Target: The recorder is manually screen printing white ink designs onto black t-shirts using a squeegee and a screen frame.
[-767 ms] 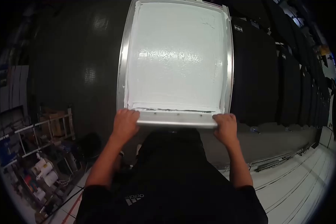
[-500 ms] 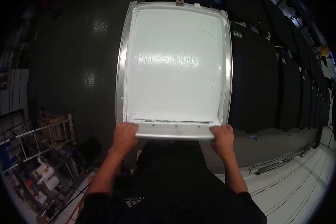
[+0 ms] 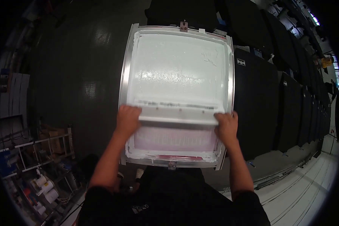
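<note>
A wide metal squeegee [image 3: 179, 114] lies across a screen-printing frame [image 3: 231, 79], slightly blurred by motion. My left hand [image 3: 128, 121] is closed round its left end and my right hand [image 3: 227, 129] grips the right end. Beyond the squeegee, thick white ink [image 3: 177, 56] covers the mesh. On my side of it a pinkish strip of mesh [image 3: 173, 138] shows, with faint pale shapes in it. Smears of white ink line the frame's inner edges. Metal clamps [image 3: 184, 26] sit at the middle of the frame's far and near ends.
To the right runs a row of black boards [image 3: 254, 98], some with small white prints. A metal rack [image 3: 41, 147] stands at lower left, with white spools [image 3: 49, 188] near it. Dark floor [image 3: 79, 67] lies left of the frame, pale tiles [image 3: 293, 188] at lower right.
Both hands have pushed the squeegee away from me, from the frame's near end into its nearer half. The mesh behind it is now bare of thick ink. The frame sits lower in view.
</note>
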`<state>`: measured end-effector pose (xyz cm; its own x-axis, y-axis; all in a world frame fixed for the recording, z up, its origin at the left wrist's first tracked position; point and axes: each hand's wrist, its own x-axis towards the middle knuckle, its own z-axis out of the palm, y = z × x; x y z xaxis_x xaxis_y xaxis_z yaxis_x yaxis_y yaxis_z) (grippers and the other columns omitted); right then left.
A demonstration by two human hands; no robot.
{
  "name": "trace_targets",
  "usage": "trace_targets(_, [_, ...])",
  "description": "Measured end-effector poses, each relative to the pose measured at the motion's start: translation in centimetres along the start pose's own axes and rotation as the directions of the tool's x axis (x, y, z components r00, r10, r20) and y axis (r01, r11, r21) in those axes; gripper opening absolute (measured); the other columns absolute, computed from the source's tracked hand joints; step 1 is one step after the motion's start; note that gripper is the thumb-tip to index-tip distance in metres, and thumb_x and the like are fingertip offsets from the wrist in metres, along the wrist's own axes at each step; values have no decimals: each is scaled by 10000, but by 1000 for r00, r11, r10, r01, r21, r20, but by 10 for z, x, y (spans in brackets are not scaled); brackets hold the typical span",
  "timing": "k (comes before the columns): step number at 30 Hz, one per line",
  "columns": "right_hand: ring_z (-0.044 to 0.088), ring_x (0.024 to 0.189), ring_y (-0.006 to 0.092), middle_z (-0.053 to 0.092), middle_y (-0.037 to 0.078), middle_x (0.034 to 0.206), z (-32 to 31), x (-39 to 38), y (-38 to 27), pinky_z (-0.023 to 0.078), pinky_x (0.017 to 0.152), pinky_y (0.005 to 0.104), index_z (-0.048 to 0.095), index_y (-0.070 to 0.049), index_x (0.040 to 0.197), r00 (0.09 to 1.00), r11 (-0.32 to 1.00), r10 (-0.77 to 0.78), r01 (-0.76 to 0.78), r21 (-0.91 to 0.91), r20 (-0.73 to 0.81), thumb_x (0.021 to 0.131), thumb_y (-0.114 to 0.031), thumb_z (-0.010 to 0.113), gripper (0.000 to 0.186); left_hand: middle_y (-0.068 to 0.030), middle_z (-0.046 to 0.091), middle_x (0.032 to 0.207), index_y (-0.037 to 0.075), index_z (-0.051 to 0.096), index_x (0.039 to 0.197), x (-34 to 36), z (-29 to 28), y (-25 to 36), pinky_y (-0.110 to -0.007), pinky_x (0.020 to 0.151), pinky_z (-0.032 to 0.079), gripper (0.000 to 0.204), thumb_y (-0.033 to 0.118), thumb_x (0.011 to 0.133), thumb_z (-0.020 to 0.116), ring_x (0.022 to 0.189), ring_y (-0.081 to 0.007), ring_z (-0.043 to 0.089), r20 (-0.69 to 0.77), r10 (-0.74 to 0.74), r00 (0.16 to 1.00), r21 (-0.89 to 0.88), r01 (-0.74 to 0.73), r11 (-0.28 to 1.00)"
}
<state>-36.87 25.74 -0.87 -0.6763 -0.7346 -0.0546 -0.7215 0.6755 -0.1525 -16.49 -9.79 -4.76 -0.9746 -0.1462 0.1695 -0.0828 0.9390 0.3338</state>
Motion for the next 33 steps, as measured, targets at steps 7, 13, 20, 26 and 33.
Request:
trace_targets(7, [661, 917, 278, 708, 91, 876, -9, 188, 56, 402, 956, 507, 705, -140, 1017, 999, 991, 38, -42, -129, -35, 685, -48, 639, 350, -172, 648, 728, 91, 684, 788, 195, 5, -78, -464, 768, 474, 150, 95, 639, 675, 763, -365, 632, -42, -5, 999, 133, 11, 991])
trace_targets(13, [687, 969, 304, 719, 117, 1035, -30, 283, 90, 473, 939, 493, 701, -172, 1148, 993, 975, 86, -66, -211, 87, 755, -111, 627, 405, -142, 717, 894, 124, 742, 947, 287, -11, -95, -441, 813, 524, 279, 243, 698, 782, 875, -351, 679, 123, -127, 984, 124, 112, 986])
trace_targets(20, [666, 901, 379, 696, 194, 936, -76, 165, 43, 530, 799, 468, 714, -81, 1061, 998, 999, -30, 32, -33, 64, 720, -73, 648, 348, -146, 705, 834, 108, 735, 904, 185, -71, -55, -454, 734, 528, 285, 333, 739, 790, 794, -354, 673, 250, -148, 957, 3, 153, 988])
trace_targets(26, [634, 830, 295, 680, 102, 827, -62, -91, -38, 422, 924, 446, 703, -103, 948, 945, 995, -27, -7, 103, 326, 619, -9, 660, 344, -94, 682, 875, 90, 701, 897, -87, -72, 61, -424, 873, 429, 264, 30, 642, 736, 876, -288, 626, 401, -128, 907, -58, 165, 985])
trace_targets(33, [635, 938, 272, 705, 74, 965, -30, -143, -55, 407, 967, 461, 665, -88, 991, 921, 989, 53, -102, 108, 385, 592, 25, 625, 417, -76, 659, 851, 72, 631, 897, -139, -51, 84, -430, 835, 422, 342, -2, 568, 689, 847, -283, 601, 265, -107, 958, -118, 142, 983])
